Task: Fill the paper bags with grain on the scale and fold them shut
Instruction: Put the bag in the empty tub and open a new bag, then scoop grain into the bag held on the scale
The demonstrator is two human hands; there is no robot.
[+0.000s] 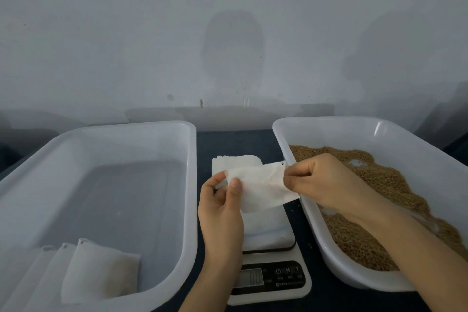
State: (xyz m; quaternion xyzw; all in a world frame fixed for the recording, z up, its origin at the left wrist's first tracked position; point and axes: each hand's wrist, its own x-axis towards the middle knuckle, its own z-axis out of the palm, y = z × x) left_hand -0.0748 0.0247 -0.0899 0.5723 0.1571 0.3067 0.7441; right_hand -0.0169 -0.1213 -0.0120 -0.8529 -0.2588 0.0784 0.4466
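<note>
Left of the scale (273, 284), a white tub (101, 144) holds a few bags (101, 271), likely done ones, cut off by the picture's edge. Right of the scale, a second tub (329, 132) holds the grain (379, 177), close for scooping. Above the scale, the left hand (220, 213) and right hand (321, 180) each pinch an end of a paper bag (263, 185), likely to open it. The scale's numbers are too blurry to read.
</note>
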